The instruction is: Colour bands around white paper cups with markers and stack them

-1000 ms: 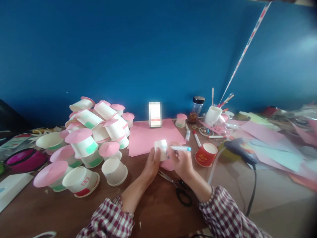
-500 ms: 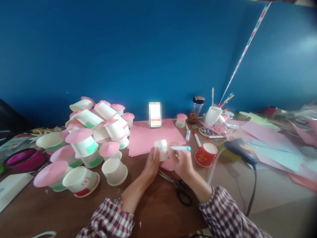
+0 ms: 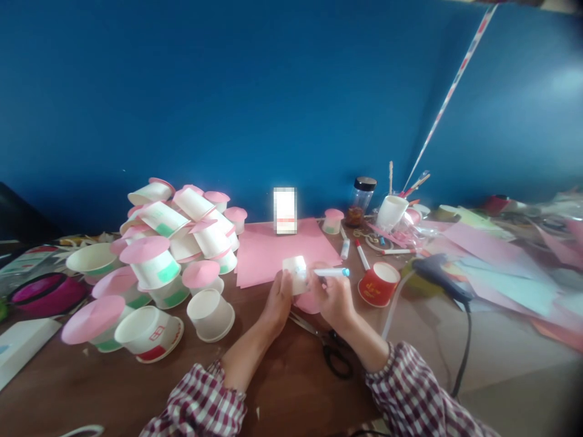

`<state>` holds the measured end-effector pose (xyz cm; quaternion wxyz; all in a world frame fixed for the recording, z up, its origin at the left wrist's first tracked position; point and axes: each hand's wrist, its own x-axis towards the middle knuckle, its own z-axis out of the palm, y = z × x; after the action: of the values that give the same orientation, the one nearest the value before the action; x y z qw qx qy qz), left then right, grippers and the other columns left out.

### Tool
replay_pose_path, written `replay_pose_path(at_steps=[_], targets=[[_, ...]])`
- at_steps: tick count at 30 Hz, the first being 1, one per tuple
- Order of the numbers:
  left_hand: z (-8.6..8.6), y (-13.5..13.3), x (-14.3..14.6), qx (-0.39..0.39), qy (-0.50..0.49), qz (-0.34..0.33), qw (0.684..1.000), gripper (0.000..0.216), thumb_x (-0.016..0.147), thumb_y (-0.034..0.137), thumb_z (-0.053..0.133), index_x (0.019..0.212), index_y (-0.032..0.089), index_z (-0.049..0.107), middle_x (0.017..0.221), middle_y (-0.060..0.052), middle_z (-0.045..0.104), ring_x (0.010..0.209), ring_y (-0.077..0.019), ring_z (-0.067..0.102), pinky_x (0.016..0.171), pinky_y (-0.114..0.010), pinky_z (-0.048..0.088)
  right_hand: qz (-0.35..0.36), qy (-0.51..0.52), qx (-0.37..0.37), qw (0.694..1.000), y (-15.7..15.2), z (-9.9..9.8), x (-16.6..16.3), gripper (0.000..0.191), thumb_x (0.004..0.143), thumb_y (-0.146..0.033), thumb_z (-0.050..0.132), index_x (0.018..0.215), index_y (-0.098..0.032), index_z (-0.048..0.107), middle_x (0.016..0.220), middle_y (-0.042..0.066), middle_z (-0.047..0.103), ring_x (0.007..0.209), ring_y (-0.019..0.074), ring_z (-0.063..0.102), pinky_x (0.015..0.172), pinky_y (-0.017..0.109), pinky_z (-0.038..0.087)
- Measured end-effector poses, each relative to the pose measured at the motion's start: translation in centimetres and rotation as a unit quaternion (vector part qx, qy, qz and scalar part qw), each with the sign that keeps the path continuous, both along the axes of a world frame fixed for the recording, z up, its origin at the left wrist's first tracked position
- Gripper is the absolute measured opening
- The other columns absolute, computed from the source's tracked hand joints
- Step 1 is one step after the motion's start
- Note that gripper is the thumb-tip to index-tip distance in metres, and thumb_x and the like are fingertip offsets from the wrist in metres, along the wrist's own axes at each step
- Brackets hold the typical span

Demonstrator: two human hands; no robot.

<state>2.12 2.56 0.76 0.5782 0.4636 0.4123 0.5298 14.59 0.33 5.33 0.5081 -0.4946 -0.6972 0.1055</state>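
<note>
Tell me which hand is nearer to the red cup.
Right. The right hand, holding a blue-ended marker, is just left of the red cup; the left hand, holding a white cup, is farther left.

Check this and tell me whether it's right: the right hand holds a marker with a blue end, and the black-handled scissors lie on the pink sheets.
Not quite: the head view shows the black-handled scissors lying on the brown table, nearer the camera than the pink sheets. The right hand does hold a marker with a blue end.
</note>
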Motion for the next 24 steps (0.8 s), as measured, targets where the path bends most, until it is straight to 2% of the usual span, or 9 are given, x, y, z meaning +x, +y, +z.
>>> replay_pose_path(at_steps=[8, 14, 20, 24], targets=[[-0.13, 0.05, 0.0, -0.003, -0.012, 0.019, 1.0, 0.048, 0.08, 0.06, 0.045, 0.095, 0.016, 0.059, 0.082, -0.009, 0.061, 0.078, -0.0219, 0.057, 0.07, -0.034, 0.047, -0.028, -0.01, 0.027, 0.999, 0.37, -0.57, 0.35, 0.019, 0.09, -0.025, 0.046, 0.085, -0.017, 0.063, 0.073, 0.004, 0.067, 0.063, 0.0138, 0.063, 0.059, 0.02, 0.049], [0.05, -0.01, 0.0, -0.002, -0.015, 0.015, 1.0, 0.048, 0.081, 0.06, 0.044, 0.098, 0.017, 0.059, 0.085, -0.009, 0.061, 0.081, -0.0228, 0.057, 0.07, -0.035, 0.047, -0.045, -0.007, 0.034, 0.998, 0.67, -0.86, 0.54, 0.019, 0.089, -0.026, 0.047, 0.083, -0.018, 0.063, 0.075, 0.004, 0.068, 0.066, 0.0153, 0.064, 0.065, 0.022, 0.05], [0.29, -0.15, -0.08, 0.001, -0.006, 0.002, 1.0, 0.05, 0.081, 0.061, 0.043, 0.098, 0.017, 0.059, 0.083, -0.008, 0.061, 0.077, -0.0213, 0.056, 0.068, -0.033, 0.046, -0.034, 0.022, 0.007, 0.999, 0.41, -0.93, 0.54, 0.024, 0.09, -0.028, 0.046, 0.075, -0.018, 0.062, 0.063, 0.003, 0.066, 0.058, 0.0144, 0.064, 0.057, 0.021, 0.05], [0.52, -0.15, -0.04, 0.002, 0.012, 0.002, 1.0, 0.05, 0.081, 0.06, 0.042, 0.096, 0.015, 0.058, 0.083, -0.008, 0.061, 0.075, -0.0193, 0.055, 0.066, -0.031, 0.044, -0.011, 0.019, 0.013, 1.0, 0.27, -0.85, 0.34, 0.024, 0.091, -0.028, 0.044, 0.082, -0.018, 0.064, 0.067, 0.003, 0.066, 0.059, 0.0137, 0.064, 0.057, 0.02, 0.05]])
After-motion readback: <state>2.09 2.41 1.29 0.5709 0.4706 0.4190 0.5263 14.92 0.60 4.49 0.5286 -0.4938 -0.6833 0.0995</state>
